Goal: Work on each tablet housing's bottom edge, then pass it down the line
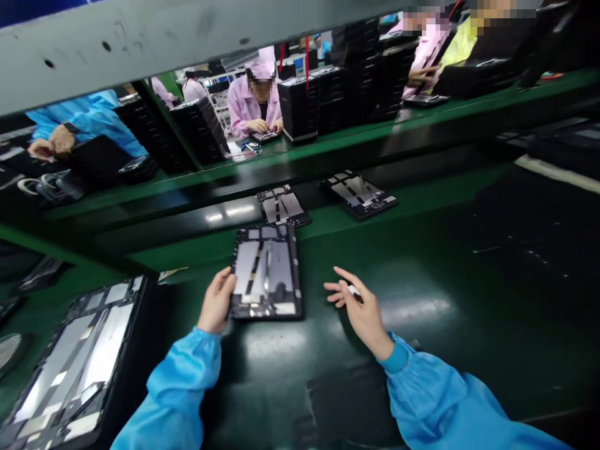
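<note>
Opened tablet (268, 272) sits at centre, over or on the green bench (422, 262), can't tell if touching; left hand (217, 303) has its grip clamped on the left edge, some fingers hidden underneath. Right hand (363, 312) well apart, fingers spread, small white-and-dark item (356, 293) by the thumb, unidentifiable, can't tell if grip is closed on it. Second tablet (284, 207) just beyond, third tablet (360, 192) right of that. Left unit (77, 362) cut off by frame. Dark flat shape (349, 400) below, lost in shadow.
</note>
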Tool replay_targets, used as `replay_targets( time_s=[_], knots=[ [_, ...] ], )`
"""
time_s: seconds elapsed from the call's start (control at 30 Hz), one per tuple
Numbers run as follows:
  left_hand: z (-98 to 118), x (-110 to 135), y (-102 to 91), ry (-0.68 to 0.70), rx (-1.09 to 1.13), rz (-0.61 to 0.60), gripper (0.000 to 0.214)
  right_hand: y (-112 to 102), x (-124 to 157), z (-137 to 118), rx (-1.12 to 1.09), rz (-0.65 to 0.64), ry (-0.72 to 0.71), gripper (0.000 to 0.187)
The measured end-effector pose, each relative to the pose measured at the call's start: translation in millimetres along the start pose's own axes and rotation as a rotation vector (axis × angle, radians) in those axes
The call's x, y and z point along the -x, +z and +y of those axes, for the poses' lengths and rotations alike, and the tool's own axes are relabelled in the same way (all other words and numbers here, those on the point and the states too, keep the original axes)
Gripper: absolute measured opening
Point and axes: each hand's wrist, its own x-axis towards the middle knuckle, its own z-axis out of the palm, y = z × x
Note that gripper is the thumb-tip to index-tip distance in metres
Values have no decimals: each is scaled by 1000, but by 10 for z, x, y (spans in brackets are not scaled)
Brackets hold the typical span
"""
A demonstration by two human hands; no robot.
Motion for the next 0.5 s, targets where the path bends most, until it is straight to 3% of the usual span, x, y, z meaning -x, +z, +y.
replay_targets(
  time_s=[0.1, 0.2, 0.33, 0.4, 0.5],
  knots=[
    [-230, 475, 175, 30, -3, -164, 58, -36, -62, 32, 95, -43, -32, 47],
    [-269, 663, 231, 133, -120, -313, 55, -117, -98, 3, 148, -120, -21, 46],
    [-225, 738, -35, 361, -499, -572, 54, -361, 79, -136, 186, -297, 36, 61],
    [-267, 832, -170, 436, -551, -696, 64, -495, 243, -175, 304, -404, 53, 75],
    [-393, 1022, -196, 527, -563, -674, 68, -621, 428, -145, 464, -463, 5, 81]
  ],
)
